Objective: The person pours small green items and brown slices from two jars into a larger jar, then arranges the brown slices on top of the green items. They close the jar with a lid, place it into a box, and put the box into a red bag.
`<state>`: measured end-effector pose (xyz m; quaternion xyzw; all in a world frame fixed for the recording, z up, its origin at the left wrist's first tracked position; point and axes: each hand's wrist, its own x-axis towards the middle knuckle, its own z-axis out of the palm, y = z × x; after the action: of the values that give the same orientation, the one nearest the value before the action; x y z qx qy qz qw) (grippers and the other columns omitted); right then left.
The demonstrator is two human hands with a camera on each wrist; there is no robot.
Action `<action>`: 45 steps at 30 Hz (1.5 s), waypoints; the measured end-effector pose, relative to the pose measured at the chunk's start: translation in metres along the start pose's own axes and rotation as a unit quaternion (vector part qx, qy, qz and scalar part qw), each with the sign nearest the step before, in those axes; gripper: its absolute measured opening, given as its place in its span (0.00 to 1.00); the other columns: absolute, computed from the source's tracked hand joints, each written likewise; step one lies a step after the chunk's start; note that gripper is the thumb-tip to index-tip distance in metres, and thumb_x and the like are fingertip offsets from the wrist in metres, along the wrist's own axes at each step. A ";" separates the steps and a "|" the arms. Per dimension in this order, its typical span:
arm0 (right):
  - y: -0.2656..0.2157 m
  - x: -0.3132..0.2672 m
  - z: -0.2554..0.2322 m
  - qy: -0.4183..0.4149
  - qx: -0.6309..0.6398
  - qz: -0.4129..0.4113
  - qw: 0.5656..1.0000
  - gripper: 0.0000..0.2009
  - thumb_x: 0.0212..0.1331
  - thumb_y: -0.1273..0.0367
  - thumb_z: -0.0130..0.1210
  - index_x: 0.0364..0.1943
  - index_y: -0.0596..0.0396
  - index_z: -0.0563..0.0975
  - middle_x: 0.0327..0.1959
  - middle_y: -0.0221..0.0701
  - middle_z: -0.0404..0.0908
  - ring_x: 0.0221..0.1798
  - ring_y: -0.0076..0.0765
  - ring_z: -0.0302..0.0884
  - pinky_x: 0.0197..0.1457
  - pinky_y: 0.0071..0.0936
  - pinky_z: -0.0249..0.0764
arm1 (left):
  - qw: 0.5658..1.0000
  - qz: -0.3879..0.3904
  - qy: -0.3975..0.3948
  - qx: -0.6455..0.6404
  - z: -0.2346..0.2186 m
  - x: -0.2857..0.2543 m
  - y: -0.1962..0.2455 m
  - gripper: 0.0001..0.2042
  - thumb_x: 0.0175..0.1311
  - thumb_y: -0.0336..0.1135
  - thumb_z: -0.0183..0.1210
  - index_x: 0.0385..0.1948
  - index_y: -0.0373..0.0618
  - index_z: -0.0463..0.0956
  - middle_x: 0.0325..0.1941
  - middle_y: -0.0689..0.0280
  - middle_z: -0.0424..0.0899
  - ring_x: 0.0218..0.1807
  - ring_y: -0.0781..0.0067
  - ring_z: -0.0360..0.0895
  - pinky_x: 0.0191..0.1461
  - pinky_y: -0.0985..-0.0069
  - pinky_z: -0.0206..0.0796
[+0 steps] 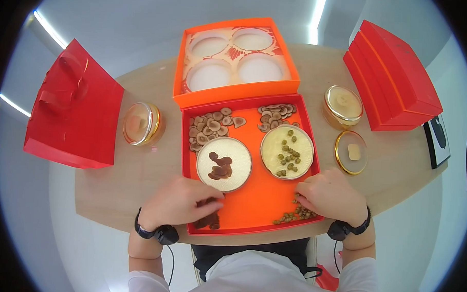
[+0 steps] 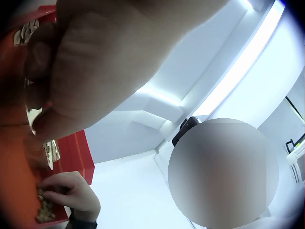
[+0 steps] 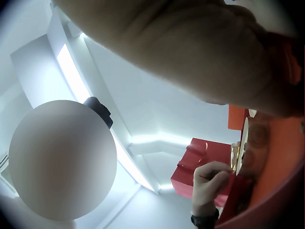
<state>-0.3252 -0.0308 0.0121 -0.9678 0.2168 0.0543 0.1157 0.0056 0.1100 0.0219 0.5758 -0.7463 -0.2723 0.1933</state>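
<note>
In the head view a red tray with an orange floor (image 1: 257,208) lies before me. My left hand (image 1: 177,200) is at its near left corner, fingers bent over a pile of dark brown dried pieces (image 1: 210,221), pinching some between thumb and fingers. At the near right corner my right hand (image 1: 330,197) pinches at small olive-green dried pellets (image 1: 287,218). Behind the left hand is a round dish with a cream surface (image 1: 213,145), bearing several dark brown pieces. A second round dish (image 1: 274,170), behind the right hand, bears several green pellets.
Pale brown slices (image 1: 209,127) fill the tray's far corners. Beyond it stands an orange box (image 1: 235,87) with four round recesses. Gold-rimmed jars (image 1: 141,125) flank the tray. A loose lid (image 1: 352,163), a red bag (image 1: 85,115) and red boxes (image 1: 400,85) stand around.
</note>
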 end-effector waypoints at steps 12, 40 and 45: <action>-0.004 0.011 -0.019 0.133 0.204 -0.001 0.970 0.06 0.61 0.66 0.69 0.34 0.51 0.86 0.27 0.32 0.87 0.29 0.42 0.87 0.33 0.39 0.80 | 0.991 -0.019 -0.066 0.112 0.012 -0.009 -0.007 0.10 0.66 0.41 0.71 0.45 0.52 0.92 0.36 0.61 0.94 0.36 0.56 0.90 0.41 0.63 0.83; -0.009 0.015 -0.007 -0.036 0.184 -0.116 0.975 0.10 0.62 0.61 0.73 0.44 0.47 0.90 0.31 0.28 0.90 0.32 0.36 0.88 0.37 0.32 0.83 | 0.980 -0.023 -0.133 0.146 0.011 -0.009 -0.012 0.06 0.69 0.40 0.68 0.42 0.54 0.90 0.31 0.65 0.91 0.34 0.60 0.90 0.39 0.64 0.79; -0.012 0.017 0.003 -0.070 0.149 -0.156 0.974 0.08 0.63 0.62 0.70 0.42 0.46 0.89 0.32 0.27 0.90 0.34 0.38 0.88 0.37 0.34 0.82 | 0.983 -0.005 -0.123 0.140 0.013 -0.006 -0.009 0.06 0.70 0.41 0.68 0.40 0.53 0.90 0.31 0.66 0.91 0.33 0.60 0.90 0.39 0.65 0.79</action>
<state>-0.3045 -0.0262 0.0091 -0.9553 0.0600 0.0698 0.2808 0.0065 0.1166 0.0062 0.5629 -0.7922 -0.2353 0.0164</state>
